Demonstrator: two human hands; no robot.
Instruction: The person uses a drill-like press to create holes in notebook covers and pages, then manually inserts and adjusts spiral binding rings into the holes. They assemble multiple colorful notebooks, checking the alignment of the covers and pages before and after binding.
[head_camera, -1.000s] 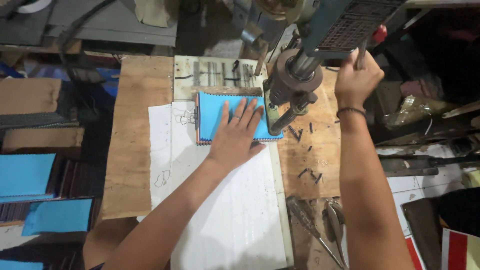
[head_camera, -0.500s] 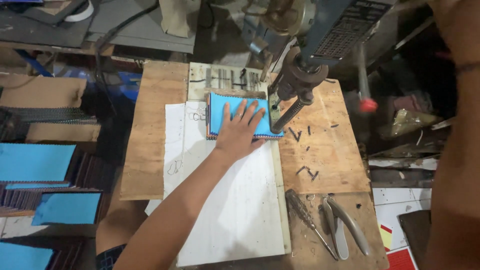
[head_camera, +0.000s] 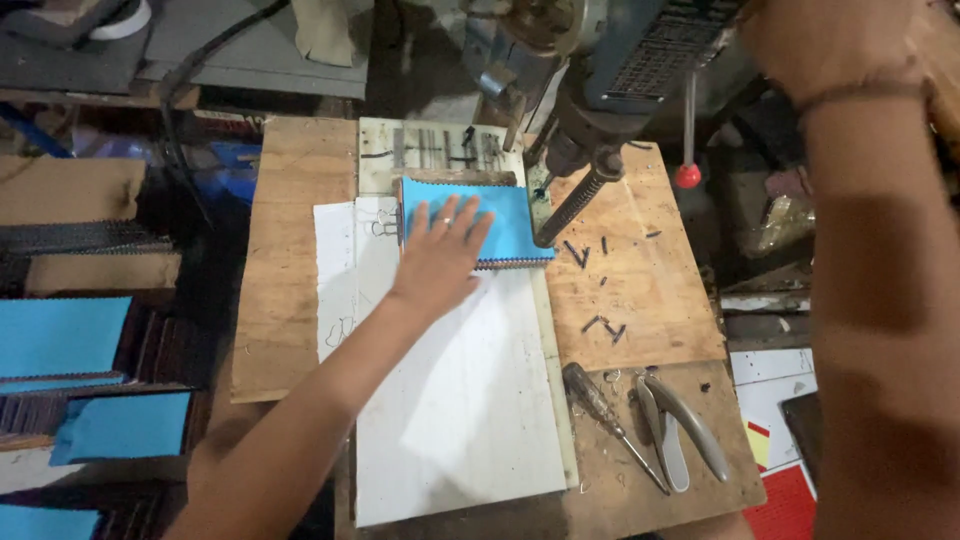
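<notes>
Beyond your fingertips and to the right stands the drill press (head_camera: 600, 70), heavy cast metal, its dark spindle (head_camera: 575, 205) slanting down to end just beside the right edge of the blue swatch stack (head_camera: 505, 225). Under your palm is the plywood table (head_camera: 290, 260), rough and grainy, with a smooth white board (head_camera: 450, 400) laid over it that runs from your wrist back toward your elbow. Your left hand (head_camera: 438, 258) lies flat and fully spread on the stack, gripping nothing, only pressing down. The stack looks to be thin soft sheets with zigzag-cut edges: probably light, floppy and apt to fan or slide, so weight spread over the top suits it better than pinching a corner. Your right hand (head_camera: 835, 45) is raised high at the upper right, only its wrist and back showing; whether it is clasped on anything cannot be told, though the red-knobbed lever (head_camera: 687, 175) hangs just left of it. Right of your forearm lie grey-handled pliers (head_camera: 685, 430) and a screwdriver (head_camera: 610, 420), then small dark metal bits (head_camera: 605, 325) scattered on the wood.
</notes>
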